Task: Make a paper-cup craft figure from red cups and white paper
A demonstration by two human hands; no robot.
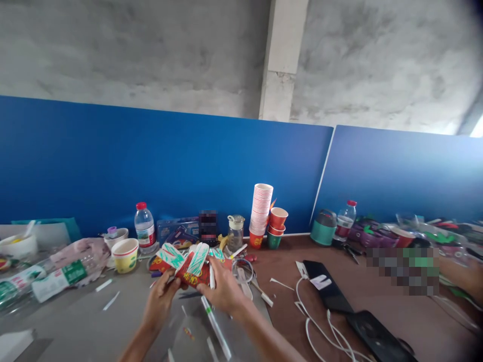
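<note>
table (pixel 377 306) | cup stack (pixel 261 213) | water bottle (pixel 145 227) | phone (pixel 327 291) | cable (pixel 320 332)

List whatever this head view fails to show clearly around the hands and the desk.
- Red paper craft: its lower part is hidden behind the left hand and right hand.
- Object behind the glass jar: blurred out.
- Patch at the right of the table: pixelated.
- Water bottle: label print too small to read.
- Phones: the nearer one is cut by the bottom edge.
</note>
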